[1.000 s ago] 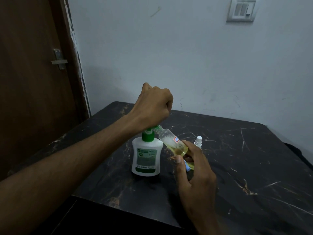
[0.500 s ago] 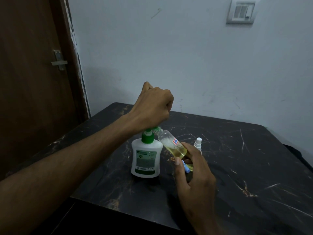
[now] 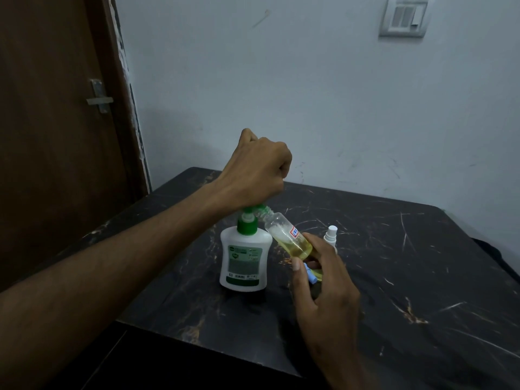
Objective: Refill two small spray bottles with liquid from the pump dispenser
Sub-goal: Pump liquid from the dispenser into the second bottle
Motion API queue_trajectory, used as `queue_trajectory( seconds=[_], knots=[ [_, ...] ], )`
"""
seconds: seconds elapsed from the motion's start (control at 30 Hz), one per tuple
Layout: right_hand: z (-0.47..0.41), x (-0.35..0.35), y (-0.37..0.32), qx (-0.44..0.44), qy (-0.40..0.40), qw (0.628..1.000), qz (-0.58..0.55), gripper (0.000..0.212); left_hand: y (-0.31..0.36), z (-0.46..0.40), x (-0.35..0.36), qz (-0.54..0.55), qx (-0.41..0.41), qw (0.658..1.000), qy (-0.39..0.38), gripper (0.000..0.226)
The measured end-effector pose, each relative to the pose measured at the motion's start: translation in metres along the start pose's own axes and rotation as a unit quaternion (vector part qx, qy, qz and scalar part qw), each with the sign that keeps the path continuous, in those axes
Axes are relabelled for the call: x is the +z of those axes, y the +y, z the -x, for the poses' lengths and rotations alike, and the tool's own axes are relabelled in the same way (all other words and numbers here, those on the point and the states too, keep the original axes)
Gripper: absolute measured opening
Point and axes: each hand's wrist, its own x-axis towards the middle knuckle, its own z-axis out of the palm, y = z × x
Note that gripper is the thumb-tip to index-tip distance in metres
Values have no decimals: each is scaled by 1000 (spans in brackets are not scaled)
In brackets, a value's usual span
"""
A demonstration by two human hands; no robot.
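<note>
The person stood at the dark marble table (image 3: 394, 277) with the pump dispenser (image 3: 244, 258) upright near its front edge. The left hand (image 3: 257, 171) was balled into a fist on top of the green pump head (image 3: 247, 213), bearing down on it. The right hand (image 3: 323, 280) pinched the lower end of 1 small spray bottle (image 3: 289, 239) between thumb and fingers, holding it tilted with its open mouth up against the spout. Yellowish liquid sat in its lower part, so it looked partly full. A blue piece (image 3: 309, 273), perhaps its cap, showed under the thumb; I could not tell what it was. A white spray top (image 3: 331, 235) stood just behind the right hand, likely on the 2nd bottle, whose body was hidden. The filling of bottle 1 seemed to be the step in hand. Next would likely come more pumps, with the mouth kept tight to the spout to avoid drips.
</note>
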Motion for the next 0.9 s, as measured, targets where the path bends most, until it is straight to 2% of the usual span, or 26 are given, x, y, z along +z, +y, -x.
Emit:
queue_trajectory(
  seconds=[0.17,0.9],
  knots=[
    [-1,0,2,4,-5,1000,4,38,3,2,4,26,-5,1000,-9,26],
    [0,0,1,-5,8,1000,4,37,3,0,2,21,4,1000,-4,27]
  ],
)
